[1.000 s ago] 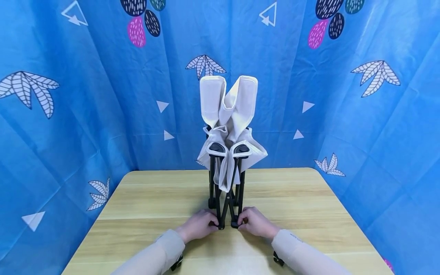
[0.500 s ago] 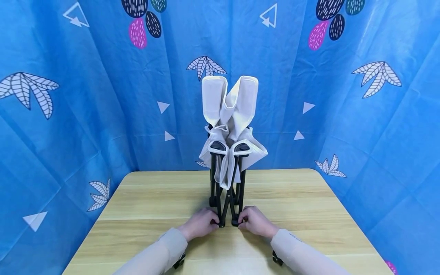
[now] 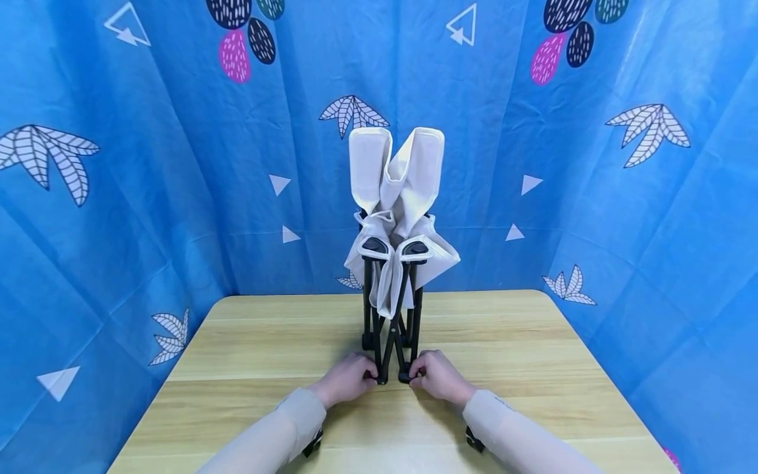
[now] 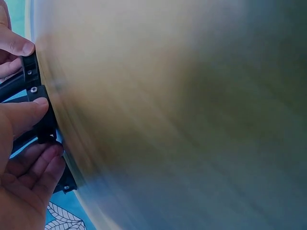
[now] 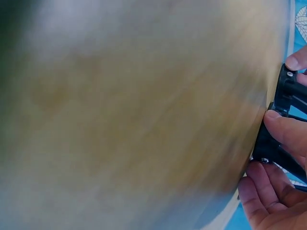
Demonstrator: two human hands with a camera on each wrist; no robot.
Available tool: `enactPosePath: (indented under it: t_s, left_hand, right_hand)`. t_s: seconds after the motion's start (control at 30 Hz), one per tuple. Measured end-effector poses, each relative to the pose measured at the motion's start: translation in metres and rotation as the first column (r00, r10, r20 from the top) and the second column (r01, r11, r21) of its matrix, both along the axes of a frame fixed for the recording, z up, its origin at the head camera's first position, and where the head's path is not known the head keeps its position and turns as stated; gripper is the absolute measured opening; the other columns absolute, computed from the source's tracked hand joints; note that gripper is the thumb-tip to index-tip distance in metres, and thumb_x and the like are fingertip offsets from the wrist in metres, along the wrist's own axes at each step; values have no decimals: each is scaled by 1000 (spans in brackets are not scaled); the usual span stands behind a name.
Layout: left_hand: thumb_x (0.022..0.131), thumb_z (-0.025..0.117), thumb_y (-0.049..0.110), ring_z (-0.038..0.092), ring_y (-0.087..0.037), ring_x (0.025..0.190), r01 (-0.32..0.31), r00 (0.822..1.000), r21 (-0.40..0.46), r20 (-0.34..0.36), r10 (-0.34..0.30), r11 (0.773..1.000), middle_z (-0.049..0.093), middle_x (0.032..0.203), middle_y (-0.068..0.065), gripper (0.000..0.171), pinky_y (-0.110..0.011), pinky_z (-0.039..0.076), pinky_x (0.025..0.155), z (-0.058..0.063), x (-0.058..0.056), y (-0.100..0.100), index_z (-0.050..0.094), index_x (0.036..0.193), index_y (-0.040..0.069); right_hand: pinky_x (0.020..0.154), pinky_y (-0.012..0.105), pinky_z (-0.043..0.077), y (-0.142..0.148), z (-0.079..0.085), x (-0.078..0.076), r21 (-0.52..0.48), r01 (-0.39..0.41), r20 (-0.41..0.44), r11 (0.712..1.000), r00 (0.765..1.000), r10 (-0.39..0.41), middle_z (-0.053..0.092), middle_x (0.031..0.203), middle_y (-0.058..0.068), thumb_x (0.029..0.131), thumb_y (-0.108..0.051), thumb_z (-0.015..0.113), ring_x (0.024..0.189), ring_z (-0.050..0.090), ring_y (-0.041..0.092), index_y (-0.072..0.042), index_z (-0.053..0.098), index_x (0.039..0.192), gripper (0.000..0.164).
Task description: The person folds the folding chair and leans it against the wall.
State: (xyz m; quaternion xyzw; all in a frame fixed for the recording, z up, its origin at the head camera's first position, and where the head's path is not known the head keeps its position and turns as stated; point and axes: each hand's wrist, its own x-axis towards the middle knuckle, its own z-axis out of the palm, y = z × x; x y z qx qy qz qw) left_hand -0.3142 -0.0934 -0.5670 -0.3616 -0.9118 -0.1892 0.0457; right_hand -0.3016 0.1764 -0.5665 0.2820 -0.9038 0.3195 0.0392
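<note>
A folded camp chair (image 3: 423,171) stands upright on the table, its white fabric bunched above crossed black legs. My left hand (image 3: 348,380) pinches the near left foot (image 3: 382,379) between thumb and fingers. On the other side my right hand (image 3: 441,380) grips the near right foot (image 3: 406,377) the same way. In the left wrist view the thumb lies on the black foot piece (image 4: 44,119), with the other fingers below it. Likewise in the right wrist view, the thumb presses one face of the foot piece (image 5: 265,143). The two near feet are a small gap apart.
The wooden table (image 3: 266,342) has rounded far corners. A blue patterned curtain (image 3: 308,158) surrounds it at the back and both sides. A black strap (image 3: 474,440) is under the right sleeve (image 3: 503,421), and a similar one is under the left sleeve.
Both hands and the chair have shifted slightly away from me across the table. The hold on the two near feet is the same.
</note>
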Motion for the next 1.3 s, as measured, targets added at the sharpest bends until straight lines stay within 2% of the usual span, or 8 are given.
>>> enactPosePath:
  t_s: [0.13, 0.37, 0.6, 0.93, 1.13, 1.3]
  left_hand:
    - [92, 84, 11, 72, -21, 95, -11, 1000, 8, 13, 11, 1000, 79, 102, -2, 4, -37, 60, 88, 0, -3, 1, 83, 96, 12]
    - [94, 83, 11, 73, -26, 101, -47, 998, -4, 49, 47, 999, 79, 105, -4, 5, -42, 60, 94, 1, -8, 3, 82, 99, 11]
    - [91, 83, 7, 73, -25, 96, -66, 995, 2, 70, 65, 998, 80, 102, -4, 7, -40, 61, 89, 2, -16, 5, 82, 98, 10]
    - [94, 83, 14, 72, -28, 102, -113, 988, 5, 106, 112, 994, 80, 107, -5, 10, -46, 59, 97, -4, -32, 8, 83, 103, 10]
    - [93, 83, 11, 71, -31, 103, -139, 984, 49, 121, 133, 989, 80, 108, -8, 9, -49, 57, 98, -1, -38, 11, 84, 101, 8]
    - [93, 83, 10, 70, -32, 105, -168, 978, 56, 131, 160, 984, 79, 108, -9, 8, -50, 57, 100, 1, -41, 15, 84, 101, 8]
  right_hand:
    - [70, 25, 54, -1, 2, -4, 7, 7, 4, 1000, 1000, -7, 72, 86, 3, 82, 2, 88, 77, 62, 10, -6, 82, 85, 11]
    - [74, 27, 58, -3, 4, -10, 32, 17, 4, 999, 1000, -17, 76, 86, 4, 83, 2, 89, 80, 68, 14, -5, 83, 86, 10]
    - [74, 29, 55, -6, 4, -16, 27, 56, 55, 998, 997, -58, 75, 88, 6, 83, 4, 87, 81, 64, 16, -3, 82, 87, 10]
    - [71, 28, 52, -7, 4, -25, 23, 109, 45, 994, 993, -110, 74, 88, 7, 85, 5, 84, 79, 59, 13, -4, 82, 87, 10]
    - [71, 29, 50, -5, 6, -33, 8, 133, 36, 991, 990, -133, 72, 88, 7, 85, 5, 83, 79, 58, 14, -4, 82, 86, 10]
    - [69, 27, 47, -6, 6, -39, 14, 173, 70, 985, 982, -174, 72, 88, 7, 86, 5, 81, 77, 55, 13, -4, 81, 84, 9]
